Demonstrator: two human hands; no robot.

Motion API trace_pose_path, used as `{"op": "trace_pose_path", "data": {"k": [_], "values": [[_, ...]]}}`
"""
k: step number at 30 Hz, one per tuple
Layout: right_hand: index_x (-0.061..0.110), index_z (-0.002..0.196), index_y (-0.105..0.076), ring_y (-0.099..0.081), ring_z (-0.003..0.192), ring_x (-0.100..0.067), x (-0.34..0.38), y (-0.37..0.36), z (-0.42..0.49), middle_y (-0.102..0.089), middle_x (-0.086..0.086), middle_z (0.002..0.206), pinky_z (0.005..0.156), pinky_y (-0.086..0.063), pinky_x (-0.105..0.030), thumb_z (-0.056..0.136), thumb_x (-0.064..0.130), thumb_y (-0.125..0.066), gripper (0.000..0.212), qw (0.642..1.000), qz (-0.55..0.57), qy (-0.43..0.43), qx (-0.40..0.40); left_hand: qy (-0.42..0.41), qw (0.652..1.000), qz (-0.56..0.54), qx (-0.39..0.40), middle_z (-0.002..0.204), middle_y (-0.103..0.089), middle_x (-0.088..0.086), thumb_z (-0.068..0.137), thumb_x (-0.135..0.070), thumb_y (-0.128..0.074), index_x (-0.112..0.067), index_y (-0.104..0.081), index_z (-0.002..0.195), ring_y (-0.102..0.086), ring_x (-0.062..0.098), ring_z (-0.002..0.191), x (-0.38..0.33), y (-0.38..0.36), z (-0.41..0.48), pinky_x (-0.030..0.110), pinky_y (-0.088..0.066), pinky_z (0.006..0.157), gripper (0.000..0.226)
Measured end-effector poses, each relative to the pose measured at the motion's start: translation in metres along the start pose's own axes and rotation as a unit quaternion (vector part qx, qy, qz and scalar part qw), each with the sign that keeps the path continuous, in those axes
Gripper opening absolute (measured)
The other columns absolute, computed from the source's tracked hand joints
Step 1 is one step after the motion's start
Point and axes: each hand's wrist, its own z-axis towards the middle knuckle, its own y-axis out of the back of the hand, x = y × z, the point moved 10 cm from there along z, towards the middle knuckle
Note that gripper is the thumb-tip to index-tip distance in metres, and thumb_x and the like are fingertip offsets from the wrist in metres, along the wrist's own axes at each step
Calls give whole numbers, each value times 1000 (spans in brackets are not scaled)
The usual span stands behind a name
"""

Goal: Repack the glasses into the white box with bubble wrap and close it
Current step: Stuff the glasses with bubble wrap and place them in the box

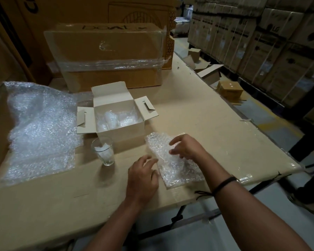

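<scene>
The white box (127,131) stands open in the middle of the table, flaps spread, with bubble-wrapped glasses (111,120) inside. A bare clear glass (103,152) stands upright just in front of the box's left corner. A small sheet of bubble wrap (172,169) lies flat on the table to the right of the glass. My right hand (186,146) hovers over the sheet's far part with fingers loosely curled, fingertips at the wrap. My left hand (142,178) rests at the sheet's left edge, fingers spread and relaxed.
A big heap of bubble wrap (40,127) covers the table's left side. A large taped brown carton (107,55) stands behind the white box. The table's right edge (243,113) runs diagonally; small cartons (228,90) lie on the floor beyond. A person's foot (306,203) is at the right.
</scene>
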Motion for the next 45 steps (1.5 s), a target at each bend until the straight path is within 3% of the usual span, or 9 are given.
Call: {"op": "trace_pose_path", "data": {"k": [5, 10, 17, 21, 27, 31, 38, 42, 45], "values": [[33, 119, -65, -64, 101, -19, 3, -11, 8, -71, -1, 105, 86, -52, -30, 81, 29, -74, 40, 985, -165, 38, -20, 14, 985, 143, 100, 107, -53, -22, 69, -78, -45, -39, -64, 100, -44, 8, 103, -12, -19, -13, 31, -21, 82, 53], [33, 112, -67, -63, 102, -21, -3, -3, 7, -69, -1, 108, 79, -49, -26, 82, 26, -60, 32, 974, -217, 36, -54, 5, 996, 83, 32, 83, -62, -13, 78, -34, -69, -29, -60, 79, -55, 15, 83, -19, 0, -4, 31, -26, 77, 11], [24, 87, -75, -66, 81, -17, -10, -1, -2, -73, 0, 89, 72, -56, -30, 80, 25, -66, 12, 961, -274, 32, 31, 44, 998, 33, -24, 91, -62, -4, 67, 1, -73, -22, -70, 77, -59, 21, 84, 14, 21, 9, 33, -37, 76, 25], [20, 88, -74, -63, 79, -19, 13, 11, -3, -71, -1, 86, 64, -46, -27, 91, 32, -64, 17, 966, -235, 104, -34, 77, 996, 3, -40, 98, -61, -7, 72, -17, -59, -23, -72, 80, -59, 19, 88, 26, 30, 5, 40, -47, 81, 17], [28, 123, -63, -54, 116, -22, 33, -6, 6, -57, 3, 132, 97, -43, -37, 87, 10, -61, 40, 944, -240, 204, -98, 144, 987, 67, -19, 83, -58, -9, 86, -57, -51, -26, -55, 73, -54, 17, 78, 36, 33, 0, 34, -40, 75, 34], [24, 141, -44, -47, 127, -27, 26, -3, 26, -54, -4, 138, 106, -35, -40, 93, 13, -53, 50, 970, -149, 144, -125, 150, 986, 69, 30, 78, -55, -6, 80, -18, -62, -23, -48, 75, -54, 23, 80, 36, 26, 3, 33, -37, 67, 15], [24, 152, -23, -49, 125, -30, 32, -32, 46, -53, -4, 139, 104, -39, -46, 77, 21, -78, 93, 984, -135, 115, 15, 125, 988, -84, -39, 61, -50, -6, 66, 16, -47, -24, -54, 79, -46, 16, 57, 38, 41, -1, 28, -35, 50, 42], [18, 104, -65, -64, 86, -21, 44, -28, 43, -68, -2, 92, 74, -53, -30, 72, 8, -72, 34, 983, -96, 153, 30, 89, 986, -93, -108, 95, -63, -3, 76, 14, -54, -19, -58, 110, -59, 16, 86, 31, 53, -4, 30, -49, 74, 47], [8, 72, -63, -58, 63, -15, 39, -11, 41, -63, -3, 69, 62, -49, -32, 74, 0, -72, 12, 986, 16, 166, 2, 64, 982, -80, -157, 101, -62, -6, 74, 17, -60, -11, -60, 114, -60, 18, 93, 29, 61, -3, 31, -49, 81, 49]]}}
